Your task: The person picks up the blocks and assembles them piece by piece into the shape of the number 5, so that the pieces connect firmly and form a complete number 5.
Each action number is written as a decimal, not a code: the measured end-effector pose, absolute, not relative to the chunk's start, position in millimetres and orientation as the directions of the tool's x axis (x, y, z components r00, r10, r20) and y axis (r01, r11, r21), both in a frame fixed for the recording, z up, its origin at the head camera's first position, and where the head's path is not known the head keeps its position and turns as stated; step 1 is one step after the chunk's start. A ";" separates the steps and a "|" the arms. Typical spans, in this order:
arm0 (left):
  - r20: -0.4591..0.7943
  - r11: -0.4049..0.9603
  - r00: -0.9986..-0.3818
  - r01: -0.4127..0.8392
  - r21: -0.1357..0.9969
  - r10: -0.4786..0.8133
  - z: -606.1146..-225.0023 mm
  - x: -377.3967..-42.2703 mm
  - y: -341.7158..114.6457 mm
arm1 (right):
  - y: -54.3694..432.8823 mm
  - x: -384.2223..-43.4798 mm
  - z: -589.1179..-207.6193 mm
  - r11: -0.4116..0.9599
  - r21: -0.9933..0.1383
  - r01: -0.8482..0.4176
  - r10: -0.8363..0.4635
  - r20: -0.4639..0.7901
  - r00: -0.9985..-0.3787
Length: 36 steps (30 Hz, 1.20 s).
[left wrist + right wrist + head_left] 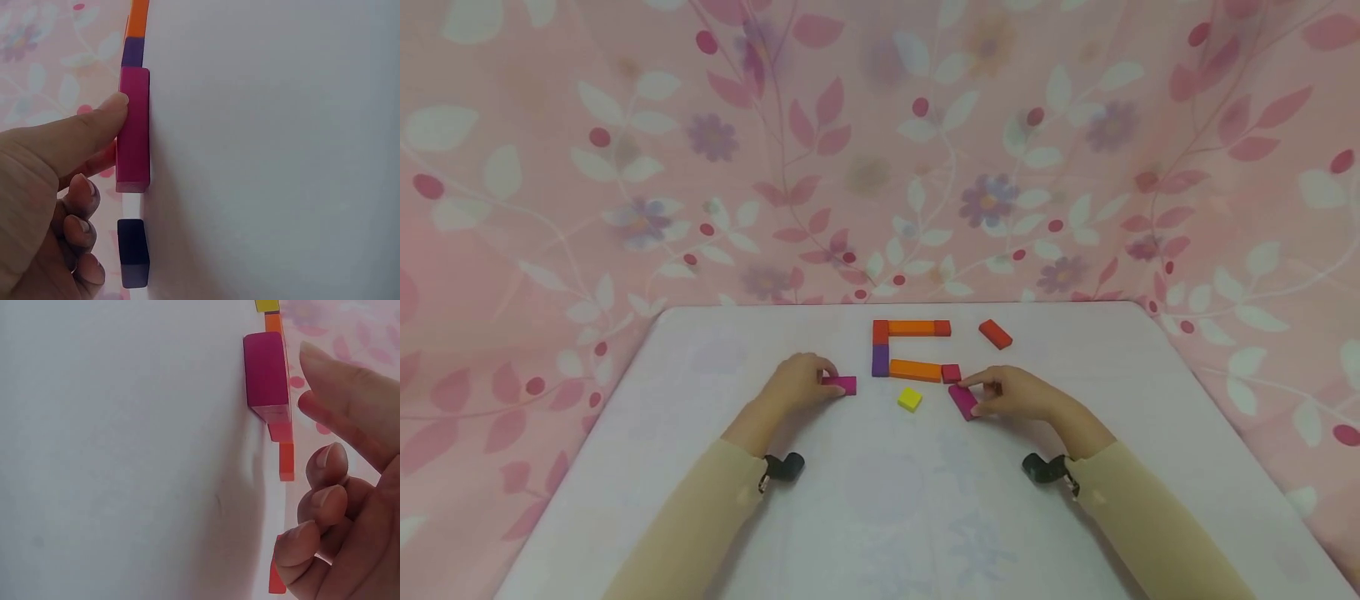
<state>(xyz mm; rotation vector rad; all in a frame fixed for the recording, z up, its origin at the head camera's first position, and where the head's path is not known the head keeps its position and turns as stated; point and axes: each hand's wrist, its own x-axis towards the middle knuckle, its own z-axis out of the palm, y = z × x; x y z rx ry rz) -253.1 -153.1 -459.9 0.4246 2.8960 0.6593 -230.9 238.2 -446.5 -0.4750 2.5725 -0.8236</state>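
My left hand (801, 382) pinches a magenta block (842, 385) between thumb and index finger, low over the table left of the other blocks. In the left wrist view the thumb lies on that magenta block (134, 125), the other fingers curled below. My right hand (1018, 393) is at a second magenta block (962, 402), lying slanted. In the right wrist view, a small gap shows between thumb and index finger and this magenta block (265, 369). Just beyond it sits a small crimson block (951, 373), at the end of a lower orange block (915, 370).
An upper orange block (912, 327), a red-orange block (881, 332) and a purple block (880, 361) join the lower orange one in a bracket shape. A yellow block (910, 399) lies in front; a loose red-orange block (996, 333) lies back right. A dark block (133, 253) shows near my left fingers.
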 end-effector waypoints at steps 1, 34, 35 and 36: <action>-0.077 0.862 -0.949 0.243 0.445 0.307 -460.2 -251.2 -152.1 | 238.4 -229.6 -445.5 0.773 -0.601 -0.202 -0.430 -0.263 -0.864; -0.075 0.813 -0.905 0.337 0.475 0.419 -458.8 -218.7 -118.4 | 231.6 -222.6 -441.0 0.814 -0.517 -0.266 -0.453 -0.277 -0.847; -0.081 0.814 -0.905 0.334 0.476 0.418 -459.2 -218.3 -117.7 | 231.6 -222.5 -441.0 0.813 -0.519 -0.265 -0.452 -0.276 -0.848; -0.087 0.812 -0.905 0.328 0.483 0.417 -458.9 -217.8 -117.0 | 231.6 -222.5 -441.2 0.812 -0.521 -0.263 -0.451 -0.275 -0.849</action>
